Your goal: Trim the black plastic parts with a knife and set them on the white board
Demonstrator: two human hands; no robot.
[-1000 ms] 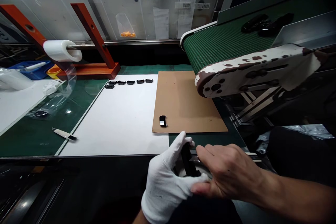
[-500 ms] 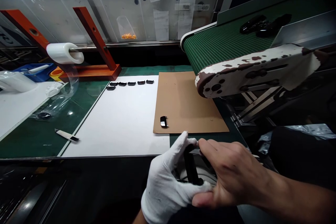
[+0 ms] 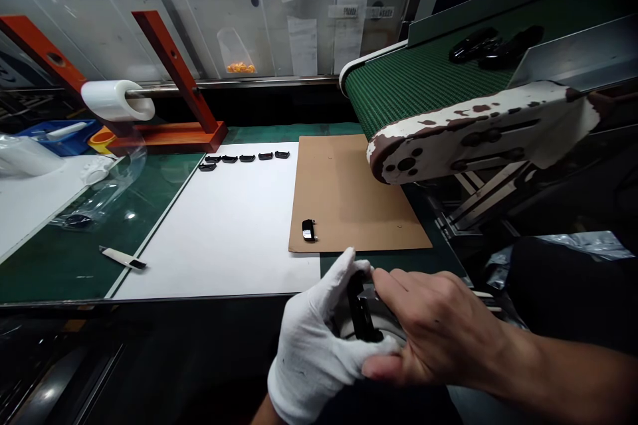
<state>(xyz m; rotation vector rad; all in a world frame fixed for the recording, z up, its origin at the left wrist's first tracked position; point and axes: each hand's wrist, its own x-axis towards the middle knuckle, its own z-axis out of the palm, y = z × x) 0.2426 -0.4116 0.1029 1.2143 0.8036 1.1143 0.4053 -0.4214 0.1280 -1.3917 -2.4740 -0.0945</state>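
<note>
My left hand [image 3: 312, 339], in a white glove, is closed around a narrow black plastic part [image 3: 359, 312] held upright just below the bench's front edge. My bare right hand [image 3: 438, 332] pinches the same part from the right, thumb underneath and fingertips at its top. Its lower end is hidden between my hands. One small black part [image 3: 309, 230] lies on the near left corner of a brown cardboard sheet [image 3: 349, 199]. Several similar black parts [image 3: 244, 159] sit in a row at the far edge of a white sheet [image 3: 229, 226].
A green conveyor belt [image 3: 409, 86] with a stained white end overhangs the right, carrying black parts [image 3: 493, 43]. A film roll [image 3: 117, 99] hangs on an orange stand [image 3: 174, 80] at the back left. A small knife [image 3: 122, 257] lies on the green mat.
My hands have stayed at the bench's front edge, shifting their grip slightly on the black part, which now stands a little higher. Nothing on the bench has moved.
</note>
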